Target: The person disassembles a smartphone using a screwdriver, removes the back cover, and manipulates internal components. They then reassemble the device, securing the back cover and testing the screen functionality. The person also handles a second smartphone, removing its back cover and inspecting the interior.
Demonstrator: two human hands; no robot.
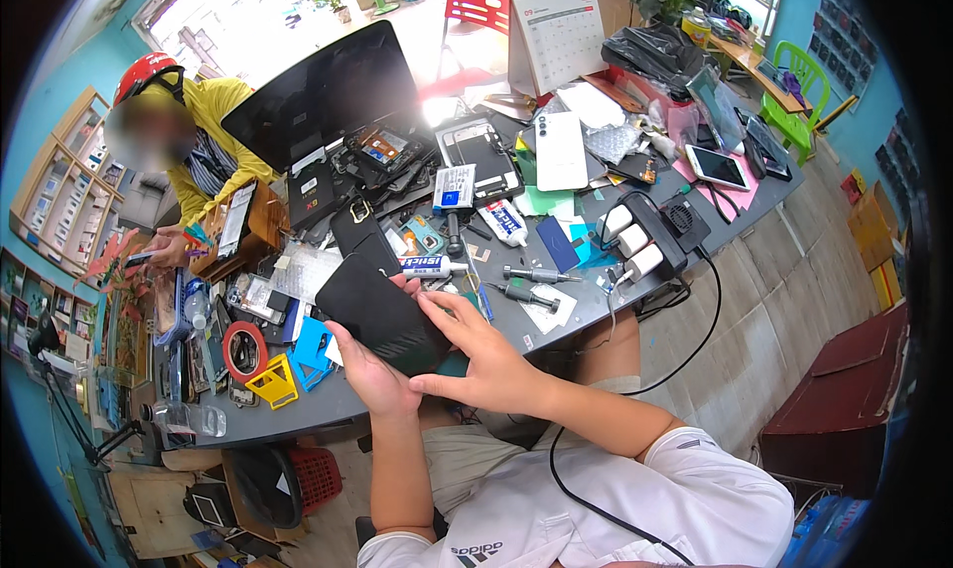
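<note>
Counter (323, 401), grey and crowded, slants across in front of you, and over its near edge you hold a black slab (382, 315) in both hands. Your left hand (380, 377) has its fingers wrapped on the slab from below, thumb at its left side; your right hand (486, 355) has its fingers closed around the right end.

Just beyond the slab lie two white-and-blue tubes (429, 266), and to your right two screwdrivers (541, 274) rest close together. Further right, white chargers (630, 238) sit plugged into a black power strip (650, 220). A white phone (561, 151) lies further back, below an upright calendar (558, 40). A dark screen (328, 91) stands tilted at the far left. Nearer on that side you have a red tape roll (245, 352) beside a yellow plate (273, 381).

Across the counter, a person in a yellow jacket (220, 106) and red helmet (149, 74) faces you. A red basket (316, 476) stands below on your left; past the tiled floor (710, 355) on your right is a maroon cabinet (839, 399), with a green chair (794, 91) farther back.
</note>
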